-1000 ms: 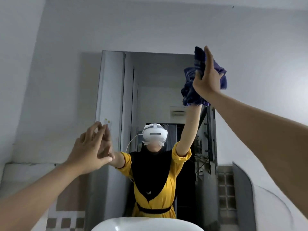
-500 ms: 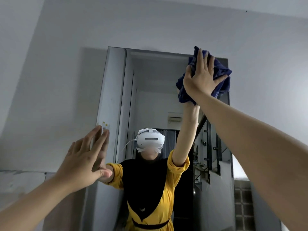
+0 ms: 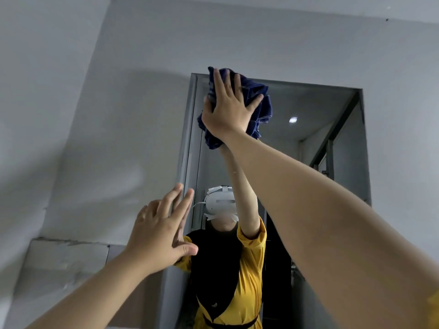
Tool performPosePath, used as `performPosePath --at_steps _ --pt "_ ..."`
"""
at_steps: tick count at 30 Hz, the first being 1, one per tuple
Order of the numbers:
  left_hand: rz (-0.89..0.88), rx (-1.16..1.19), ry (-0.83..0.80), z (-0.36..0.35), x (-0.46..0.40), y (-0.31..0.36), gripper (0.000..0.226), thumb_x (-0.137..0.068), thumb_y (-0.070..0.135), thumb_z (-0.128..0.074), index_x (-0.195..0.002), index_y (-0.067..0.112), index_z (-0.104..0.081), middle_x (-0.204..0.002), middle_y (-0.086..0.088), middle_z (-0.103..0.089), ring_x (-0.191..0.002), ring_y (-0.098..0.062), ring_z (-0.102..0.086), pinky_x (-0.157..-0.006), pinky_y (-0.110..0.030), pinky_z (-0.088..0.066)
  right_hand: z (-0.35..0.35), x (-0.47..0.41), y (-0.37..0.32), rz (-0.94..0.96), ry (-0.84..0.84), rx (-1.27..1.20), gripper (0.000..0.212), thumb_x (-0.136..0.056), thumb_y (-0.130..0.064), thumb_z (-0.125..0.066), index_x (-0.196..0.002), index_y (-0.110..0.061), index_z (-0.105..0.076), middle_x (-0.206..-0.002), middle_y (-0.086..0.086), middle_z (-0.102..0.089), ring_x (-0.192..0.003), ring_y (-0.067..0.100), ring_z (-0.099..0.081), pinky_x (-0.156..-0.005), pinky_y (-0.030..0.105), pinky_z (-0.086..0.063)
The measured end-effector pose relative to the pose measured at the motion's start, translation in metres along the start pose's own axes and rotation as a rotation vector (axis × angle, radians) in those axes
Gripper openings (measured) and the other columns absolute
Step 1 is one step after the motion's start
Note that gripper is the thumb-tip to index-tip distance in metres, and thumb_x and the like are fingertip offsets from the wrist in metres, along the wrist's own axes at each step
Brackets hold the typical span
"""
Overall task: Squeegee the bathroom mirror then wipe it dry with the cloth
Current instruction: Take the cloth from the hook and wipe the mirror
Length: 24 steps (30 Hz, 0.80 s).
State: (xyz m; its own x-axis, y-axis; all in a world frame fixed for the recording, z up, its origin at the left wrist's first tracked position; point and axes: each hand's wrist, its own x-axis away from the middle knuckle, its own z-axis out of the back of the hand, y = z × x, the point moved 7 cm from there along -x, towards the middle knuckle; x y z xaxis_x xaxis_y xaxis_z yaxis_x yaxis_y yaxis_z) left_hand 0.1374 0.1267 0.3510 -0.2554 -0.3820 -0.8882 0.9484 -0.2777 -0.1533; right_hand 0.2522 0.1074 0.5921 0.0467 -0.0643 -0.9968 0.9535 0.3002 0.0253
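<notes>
The bathroom mirror (image 3: 308,129) hangs on the grey wall, reflecting a person in a yellow top with a white headset. A crumpled dark blue cloth (image 3: 257,108) is pressed flat against the glass at the mirror's top left corner by my right hand (image 3: 228,108), fingers spread over it. My left hand (image 3: 161,236) is raised lower down by the mirror's left edge, fingers apart and holding nothing; whether it touches the glass or frame is unclear. No squeegee is in view.
The grey wall (image 3: 95,138) surrounds the mirror on the left, top and right. A pale ledge or tile band (image 3: 64,260) runs along the wall at lower left. My right forearm crosses the lower right of the view.
My right hand has slid the cloth leftwards along the top of the mirror, from the top right corner to the top left. The view has tilted upward, and the basin has dropped out of sight.
</notes>
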Motion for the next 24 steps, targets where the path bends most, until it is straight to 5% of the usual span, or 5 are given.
performPosePath --at_steps 7,14,20,24 --pt "-0.008 0.061 -0.015 -0.004 0.001 -0.002 0.12 -0.059 0.081 -0.055 -0.146 0.035 0.014 -0.159 -0.001 0.001 -0.126 -0.036 -0.039 -0.101 -0.052 -0.038 -0.018 0.021 -0.039 0.175 -0.063 0.018 0.06 -0.096 -0.036 -0.031 -0.152 -0.035 -0.011 -0.162 -0.009 -0.011 -0.15 0.015 -0.002 -0.109 0.065 0.013" --pt "-0.013 -0.01 -0.008 -0.004 0.0 -0.003 0.123 -0.055 0.082 -0.057 -0.149 0.03 0.003 -0.159 -0.005 -0.006 -0.12 -0.036 -0.044 -0.092 -0.051 -0.044 -0.004 0.068 -0.01 0.401 -0.141 0.091 0.058 -0.096 -0.039 -0.036 -0.151 -0.037 -0.017 -0.16 -0.011 -0.018 -0.149 0.014 -0.009 -0.112 0.067 0.005" --pt "-0.009 -0.026 0.002 -0.002 -0.003 0.0 0.125 -0.052 0.079 -0.064 -0.149 0.03 -0.001 -0.157 -0.008 -0.013 -0.115 -0.04 -0.047 -0.087 -0.054 -0.047 0.03 0.079 0.066 0.286 -0.086 0.114 0.058 -0.096 -0.041 -0.037 -0.151 -0.038 -0.017 -0.16 -0.012 -0.02 -0.149 0.014 -0.011 -0.112 0.067 0.005" --pt "0.042 0.006 -0.081 -0.004 0.001 0.002 0.124 -0.06 0.079 -0.057 -0.142 0.036 0.025 -0.156 0.0 0.014 -0.127 -0.036 -0.03 -0.099 -0.051 -0.038 0.057 0.089 0.128 0.132 -0.008 0.115 0.059 -0.095 -0.043 -0.035 -0.151 -0.039 -0.018 -0.16 -0.011 -0.019 -0.149 0.012 -0.011 -0.11 0.068 0.007"
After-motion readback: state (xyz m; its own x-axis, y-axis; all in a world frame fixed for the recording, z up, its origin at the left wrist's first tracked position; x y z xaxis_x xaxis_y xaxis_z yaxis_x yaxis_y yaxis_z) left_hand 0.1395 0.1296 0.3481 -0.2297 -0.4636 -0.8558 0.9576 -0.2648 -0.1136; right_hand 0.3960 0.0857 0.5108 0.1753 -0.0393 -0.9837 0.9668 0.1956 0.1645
